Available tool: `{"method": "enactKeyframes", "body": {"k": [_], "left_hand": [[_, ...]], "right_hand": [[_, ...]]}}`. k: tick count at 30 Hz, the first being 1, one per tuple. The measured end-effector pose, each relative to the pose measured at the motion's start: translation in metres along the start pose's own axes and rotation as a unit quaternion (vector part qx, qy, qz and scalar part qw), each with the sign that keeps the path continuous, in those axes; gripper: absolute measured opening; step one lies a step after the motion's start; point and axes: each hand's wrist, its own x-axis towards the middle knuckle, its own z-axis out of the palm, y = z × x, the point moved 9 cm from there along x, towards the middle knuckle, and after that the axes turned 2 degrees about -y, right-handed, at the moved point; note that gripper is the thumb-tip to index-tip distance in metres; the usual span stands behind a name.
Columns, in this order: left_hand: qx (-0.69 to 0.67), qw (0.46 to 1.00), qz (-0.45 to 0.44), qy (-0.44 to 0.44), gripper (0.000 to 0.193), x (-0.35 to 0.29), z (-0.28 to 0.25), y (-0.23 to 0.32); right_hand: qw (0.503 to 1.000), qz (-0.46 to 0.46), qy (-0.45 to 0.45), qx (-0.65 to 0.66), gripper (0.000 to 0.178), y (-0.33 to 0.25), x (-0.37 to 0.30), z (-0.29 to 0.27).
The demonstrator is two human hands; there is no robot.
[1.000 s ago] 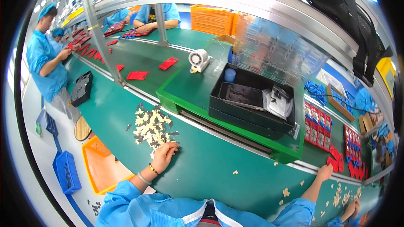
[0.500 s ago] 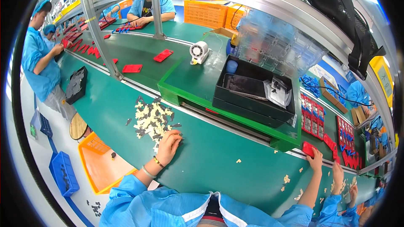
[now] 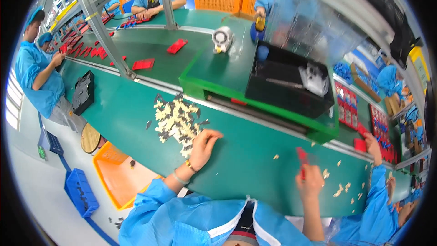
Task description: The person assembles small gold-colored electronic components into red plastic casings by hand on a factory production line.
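Note:
My right hand [image 3: 311,181], blurred by motion, is raised over the green table [image 3: 248,180] and closed on a flat red plastic piece [image 3: 302,156]. The red piece stands up from the fingers. My left hand [image 3: 203,149] hovers at the near right edge of a pile of small cream and black pieces [image 3: 175,120]. Its thumb and fingertips are drawn together; whatever lies between them is too small and smeared to make out.
A green raised stand [image 3: 200,75] carries a small white fan [image 3: 222,39] and a black bin [image 3: 287,100]. Loose cream pieces [image 3: 338,190] lie at the right, near a co-worker's hand [image 3: 375,149]. A black tray [image 3: 83,92] sits far left; an orange crate [image 3: 102,180] stands below the table edge.
My right hand has come back from the belt on the right, bringing a red piece over the table. The view has shifted; my left hand stays beside the pile, with the black piece no longer distinguishable.

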Motion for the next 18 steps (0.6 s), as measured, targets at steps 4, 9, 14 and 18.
{"method": "enactKeyframes", "body": {"k": [4, 9, 14, 18], "left_hand": [[0.092, 0.969, 0.230, -0.027, 0.018, 0.013, 0.015, 0.069], [0.099, 0.944, 0.286, -0.134, 0.021, 0.005, 0.039, 0.080], [0.041, 0.925, 0.276, -0.259, 0.020, -0.017, 0.066, 0.089], [0.063, 0.922, 0.295, -0.241, 0.022, -0.022, 0.066, 0.098]], "right_hand": [[0.974, -0.123, -0.143, 0.123, 0.037, -0.114, 0.002, 0.047], [0.946, -0.102, -0.222, 0.215, 0.037, -0.130, 0.004, 0.078], [0.584, 0.233, -0.213, 0.748, 0.024, -0.125, 0.044, 0.100], [0.612, 0.208, -0.164, 0.745, 0.022, -0.124, 0.051, 0.097]]}}
